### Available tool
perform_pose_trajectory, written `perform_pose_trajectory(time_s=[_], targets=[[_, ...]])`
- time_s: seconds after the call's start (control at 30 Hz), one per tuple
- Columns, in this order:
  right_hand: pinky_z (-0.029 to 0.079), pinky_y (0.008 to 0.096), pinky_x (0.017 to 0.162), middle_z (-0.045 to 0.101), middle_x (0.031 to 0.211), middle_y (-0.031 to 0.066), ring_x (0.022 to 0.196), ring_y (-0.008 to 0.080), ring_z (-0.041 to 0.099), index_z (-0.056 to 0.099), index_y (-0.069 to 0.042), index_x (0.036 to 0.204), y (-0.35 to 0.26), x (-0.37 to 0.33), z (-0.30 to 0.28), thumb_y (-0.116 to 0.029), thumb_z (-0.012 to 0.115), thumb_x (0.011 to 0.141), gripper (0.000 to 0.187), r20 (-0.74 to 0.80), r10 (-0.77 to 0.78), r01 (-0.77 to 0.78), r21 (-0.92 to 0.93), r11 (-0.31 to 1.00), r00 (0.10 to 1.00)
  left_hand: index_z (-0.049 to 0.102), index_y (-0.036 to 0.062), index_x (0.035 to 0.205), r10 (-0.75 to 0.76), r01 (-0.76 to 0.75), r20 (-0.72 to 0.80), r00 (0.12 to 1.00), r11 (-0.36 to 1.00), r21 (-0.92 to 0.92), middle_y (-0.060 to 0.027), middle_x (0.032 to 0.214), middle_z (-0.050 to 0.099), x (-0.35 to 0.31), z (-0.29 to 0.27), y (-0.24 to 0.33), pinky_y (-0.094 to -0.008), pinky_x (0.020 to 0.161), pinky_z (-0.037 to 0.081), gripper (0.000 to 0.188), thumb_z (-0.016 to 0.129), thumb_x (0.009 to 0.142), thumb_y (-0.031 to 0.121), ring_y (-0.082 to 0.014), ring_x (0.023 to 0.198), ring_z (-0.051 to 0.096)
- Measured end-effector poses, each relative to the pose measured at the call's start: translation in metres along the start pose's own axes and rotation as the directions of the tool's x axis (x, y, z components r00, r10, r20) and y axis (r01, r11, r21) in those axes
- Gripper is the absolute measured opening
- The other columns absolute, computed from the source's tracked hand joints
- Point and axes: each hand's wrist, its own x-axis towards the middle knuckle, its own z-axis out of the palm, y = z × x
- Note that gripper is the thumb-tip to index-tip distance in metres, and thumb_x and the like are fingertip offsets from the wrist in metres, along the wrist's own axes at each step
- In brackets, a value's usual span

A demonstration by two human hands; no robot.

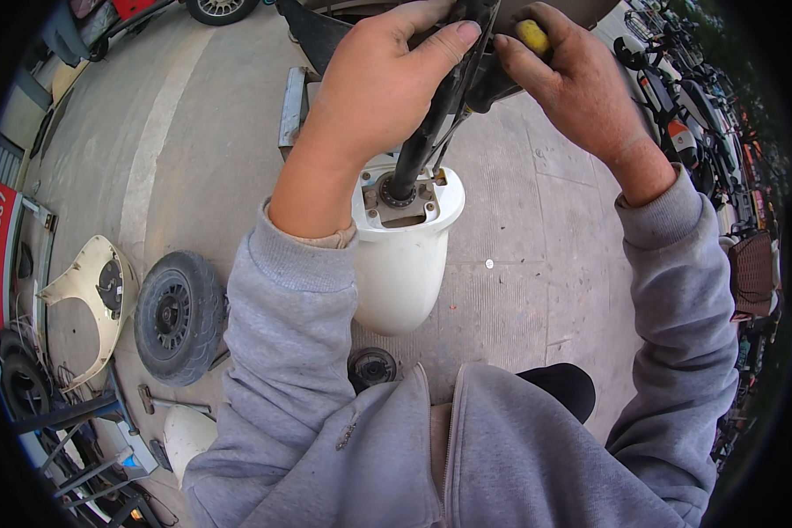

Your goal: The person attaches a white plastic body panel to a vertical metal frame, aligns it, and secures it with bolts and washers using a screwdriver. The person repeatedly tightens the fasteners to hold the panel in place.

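Note:
In the upper middle, my left hand (374,97) is closed about a black steering tube (421,141), thumb along its near side and other fingers partly hidden. Dark cables (449,132) run beside the tube. Its lower end enters a metal seat with bearing balls in the top of a white front fender (400,273). Just right of the tube, my right hand (581,92) is closed on a handle with a rounded yellow end (532,37). The handle's other end is hidden, so its kind cannot be told. A dark vehicle body (312,35) lies beyond both hands.
On the paving at left are a wheel with a tyre (179,317), a cream body panel (84,273), a hammer (172,402) and a white panel (187,437). A round dark part (371,368) sits below the fender. Several scooters (682,114) line the right side.

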Motion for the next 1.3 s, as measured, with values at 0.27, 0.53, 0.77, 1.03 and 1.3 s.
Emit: perform_pose_trajectory(time_s=[0.27, 0.53, 0.77, 1.03, 1.3], targets=[[0.051, 0.0364, 0.065, 0.064, 0.075, 0.0125, 0.068, 0.0209, 0.063, 0.06, 0.001, 0.1, 0.008, -0.002, 0.003, -0.014, 0.068, 0.094, 0.019, -0.014, -0.019, 0.02, 0.056, 0.998, 1.0, 0.059, -0.0066, 0.133, 0.006, -0.005, -0.014, 1.0, 1.0, 0.018, -0.0064, 0.101, 0.072, 0.0, -0.001, 0.0, -0.0249, 0.077, 0.055, 0.033, 0.057, 0.107, 0.013, -0.0106, 0.086, 0.067], [0.05, 0.0344, 0.066, 0.059, 0.074, 0.0072, 0.069, 0.0151, 0.057, 0.059, 0.0, 0.105, 0.005, -0.004, -0.005, -0.012, 0.066, 0.095, 0.017, 0.073, 0.006, -0.016, 0.132, 0.991, 0.997, 0.059, -0.0063, 0.135, -0.03, 0.031, -0.062, 0.998, 0.999, 0.02, -0.0056, 0.101, 0.071, 0.002, 0.0, -0.002, -0.0239, 0.074, 0.054, 0.035, 0.058, 0.106, 0.013, -0.0094, 0.084, 0.066], [0.053, 0.0345, 0.072, 0.066, 0.084, 0.0089, 0.076, 0.0204, 0.067, 0.058, 0.0, 0.111, -0.007, 0.005, -0.013, -0.014, 0.064, 0.099, 0.019, 0.205, -0.164, 0.141, 0.121, 0.983, 0.965, 0.06, -0.0051, 0.135, 0.003, -0.002, 0.018, 1.0, 0.999, -0.038, -0.0054, 0.098, 0.071, -0.001, -0.003, 0.002, -0.0235, 0.071, 0.053, 0.034, 0.057, 0.107, 0.013, -0.009, 0.081, 0.065], [0.057, 0.04, 0.074, 0.072, 0.082, 0.0176, 0.083, 0.0338, 0.073, 0.057, -0.001, 0.111, -0.006, 0.021, -0.026, -0.023, 0.062, 0.102, 0.025, 0.344, -0.044, 0.207, -0.451, 0.868, 0.938, 0.06, -0.006, 0.134, -0.005, 0.006, -0.041, 0.999, 1.0, 0.021, -0.0061, 0.101, 0.072, 0.002, 0.001, 0.0, -0.0245, 0.077, 0.056, 0.033, 0.056, 0.107, 0.013, -0.011, 0.087, 0.068], [0.057, 0.0373, 0.08, 0.072, 0.091, 0.0156, 0.091, 0.0303, 0.073, 0.056, 0.0, 0.117, -0.015, 0.027, -0.031, -0.019, 0.063, 0.102, 0.026, 0.411, -0.063, 0.259, -0.441, 0.86, 0.91, 0.06, -0.0055, 0.133, -0.05, 0.05, -0.026, 0.998, 0.999, 0.0, -0.0066, 0.095, 0.071, -0.001, 0.001, 0.003, -0.026, 0.072, 0.056, 0.033, 0.056, 0.107, 0.013, -0.0117, 0.079, 0.068]])
